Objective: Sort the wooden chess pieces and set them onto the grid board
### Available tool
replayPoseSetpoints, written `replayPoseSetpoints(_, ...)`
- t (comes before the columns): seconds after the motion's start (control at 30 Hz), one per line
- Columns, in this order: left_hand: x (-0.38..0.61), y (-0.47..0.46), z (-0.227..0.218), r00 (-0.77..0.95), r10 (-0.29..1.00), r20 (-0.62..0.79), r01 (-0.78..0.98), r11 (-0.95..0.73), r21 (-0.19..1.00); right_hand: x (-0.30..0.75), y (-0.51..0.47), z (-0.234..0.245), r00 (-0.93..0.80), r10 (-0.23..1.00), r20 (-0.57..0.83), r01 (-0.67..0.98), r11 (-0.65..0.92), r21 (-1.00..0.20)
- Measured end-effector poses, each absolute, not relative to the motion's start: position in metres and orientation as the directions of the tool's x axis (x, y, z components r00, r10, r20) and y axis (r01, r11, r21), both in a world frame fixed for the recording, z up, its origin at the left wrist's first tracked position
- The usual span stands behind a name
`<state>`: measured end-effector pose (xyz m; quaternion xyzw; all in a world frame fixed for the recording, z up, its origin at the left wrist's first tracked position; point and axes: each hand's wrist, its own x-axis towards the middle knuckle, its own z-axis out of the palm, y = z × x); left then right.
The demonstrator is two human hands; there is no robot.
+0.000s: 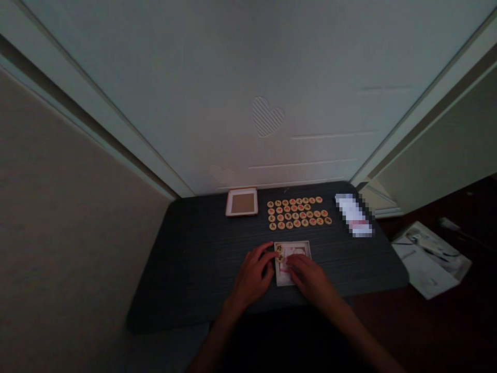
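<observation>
A shallow white box (283, 282) lies near the front of the dark table, with a pink-and-white sheet in its bottom. Two round Chinese chess pieces (279, 248) sit one behind the other along its left wall. My left hand (252, 274) is at that wall, fingers stretched and apart, its index fingertip touching the nearer piece. From the right, my right hand (310, 278) reaches over the box. Its fingers are bent together above the sheet, and whatever lies under the fingertips is hidden. Behind the box, several more Chinese chess pieces (297, 223) lie flat in rows, with red or dark characters.
A box lid (229, 206) with a brown inside rests at the table's back left. To the right of the rows lies a blurred-out phone (353, 215). The dark table (186, 274) meets a white panel behind. An opened white carton (430, 274) stands lower, at right.
</observation>
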<state>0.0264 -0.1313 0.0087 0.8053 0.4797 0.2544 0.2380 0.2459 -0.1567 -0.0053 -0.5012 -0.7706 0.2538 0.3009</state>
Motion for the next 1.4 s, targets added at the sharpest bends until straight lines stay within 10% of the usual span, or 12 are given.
replayPoseSetpoints(1.4, 0.026, -0.132, 0.007, 0.400, 0.898, 0.182, 0.614, -0.410, 0.674, 0.231, -0.133, -0.003, -0.345, 0.911, 0.226, 0.622, 0.402, -0.671)
